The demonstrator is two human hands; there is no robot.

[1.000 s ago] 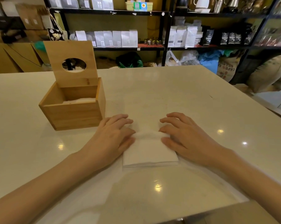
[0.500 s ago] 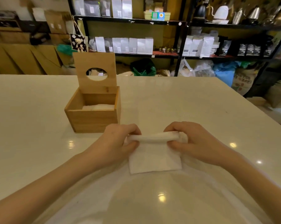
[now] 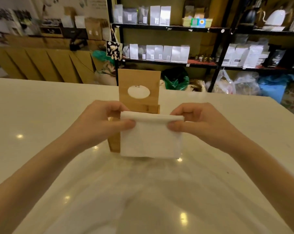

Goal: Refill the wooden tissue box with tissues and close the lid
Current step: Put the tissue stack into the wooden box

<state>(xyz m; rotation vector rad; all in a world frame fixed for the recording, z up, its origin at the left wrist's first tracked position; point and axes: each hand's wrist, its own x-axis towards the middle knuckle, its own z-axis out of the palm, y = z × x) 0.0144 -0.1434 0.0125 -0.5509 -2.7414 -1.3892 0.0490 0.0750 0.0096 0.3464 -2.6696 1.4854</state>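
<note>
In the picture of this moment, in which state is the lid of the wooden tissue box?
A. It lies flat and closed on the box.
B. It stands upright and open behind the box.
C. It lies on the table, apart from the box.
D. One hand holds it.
B: the lid with its oval hole stands upright behind the wooden tissue box, while the left hand and the right hand pinch the folded tissues in front.

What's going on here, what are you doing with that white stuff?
A person is refilling a wooden tissue box. The left hand and right hand each pinch an upper corner of a folded stack of tissues, holding it up in front of the box. The lid with its oval hole stands open and upright. The tissues are not yet inside, and the box sits on a white table.
</note>
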